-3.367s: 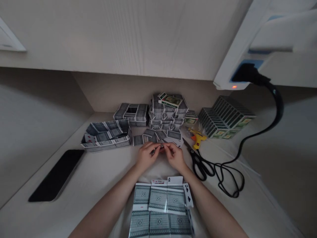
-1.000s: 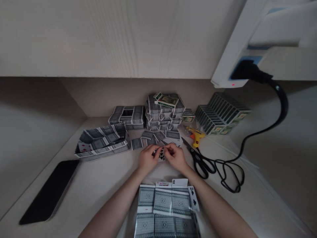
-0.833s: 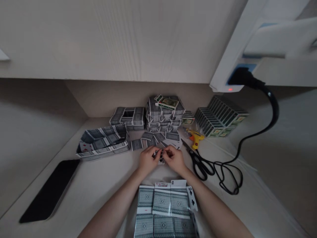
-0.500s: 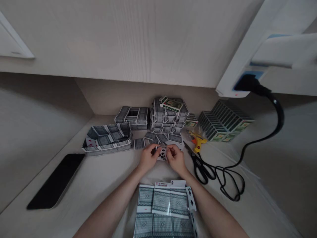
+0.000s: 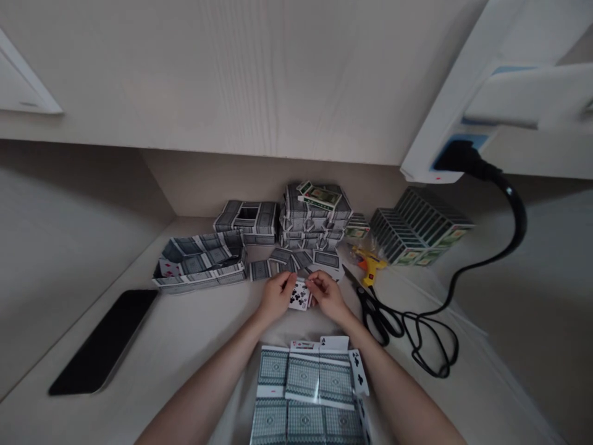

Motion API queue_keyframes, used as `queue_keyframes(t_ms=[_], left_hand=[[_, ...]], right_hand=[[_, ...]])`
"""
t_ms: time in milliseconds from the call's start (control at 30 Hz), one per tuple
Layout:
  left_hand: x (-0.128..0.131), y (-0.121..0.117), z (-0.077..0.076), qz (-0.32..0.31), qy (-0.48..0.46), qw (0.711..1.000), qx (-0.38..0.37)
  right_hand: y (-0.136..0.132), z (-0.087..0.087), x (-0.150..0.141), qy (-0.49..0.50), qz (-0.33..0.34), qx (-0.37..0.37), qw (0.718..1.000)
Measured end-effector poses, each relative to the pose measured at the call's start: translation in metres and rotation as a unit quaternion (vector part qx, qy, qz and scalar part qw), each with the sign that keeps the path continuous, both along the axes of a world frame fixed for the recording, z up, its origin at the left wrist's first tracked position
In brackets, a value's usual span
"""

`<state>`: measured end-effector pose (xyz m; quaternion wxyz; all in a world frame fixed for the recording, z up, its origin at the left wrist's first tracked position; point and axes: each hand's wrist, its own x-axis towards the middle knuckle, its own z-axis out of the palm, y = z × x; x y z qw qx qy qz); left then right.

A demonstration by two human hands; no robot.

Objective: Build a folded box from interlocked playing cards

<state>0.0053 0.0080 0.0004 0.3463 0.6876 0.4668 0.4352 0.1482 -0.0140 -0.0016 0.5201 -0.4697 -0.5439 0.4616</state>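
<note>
Between my two hands is a playing card (image 5: 299, 295) with black club pips, face towards me. My left hand (image 5: 277, 296) pinches its left side, thumb on the face. At its upper right, the fingers of my right hand (image 5: 327, 295) are closed on the card; a sliver of another card seems to show behind it. Just beyond my fingers, loose cards (image 5: 326, 258) lie face down. Nearer to me, between my forearms, is a panel of joined playing cards (image 5: 303, 395) with green patterned backs, some face-up cards sticking out at its edges.
Behind stand a tray made of cards (image 5: 199, 281), a card box with an opening (image 5: 264, 222) and stacked card boxes (image 5: 296, 213). Right are a yellow glue gun (image 5: 370, 264), black scissors (image 5: 374, 312), a cord (image 5: 428, 306) and stacked card packs (image 5: 419, 222). A phone (image 5: 104, 343) lies left.
Earlier the card was mostly hidden in my fingers; now its club face shows flat towards me. It has come slightly lower and left between my hands. The camera view has shifted a little.
</note>
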Motion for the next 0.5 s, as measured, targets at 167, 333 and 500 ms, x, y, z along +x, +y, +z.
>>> queue_keyframes(t_ms=[167,333,500], left_hand=[[0.0011,-0.0004,-0.0015,-0.011,0.020,1.000,0.002],[0.0021,-0.0014,0.0003,0.012,0.016,1.000,-0.019],[0.0045,-0.0019,0.0036,-0.003,-0.046,0.996,-0.080]], right_hand=[[0.0001,0.0023,0.0031,0.017,0.027,-0.018,0.999],[0.0004,0.0054,0.0062,0.012,0.053,-0.035,0.998],[-0.0012,0.0105,0.0073,0.029,0.079,-0.044,0.996]])
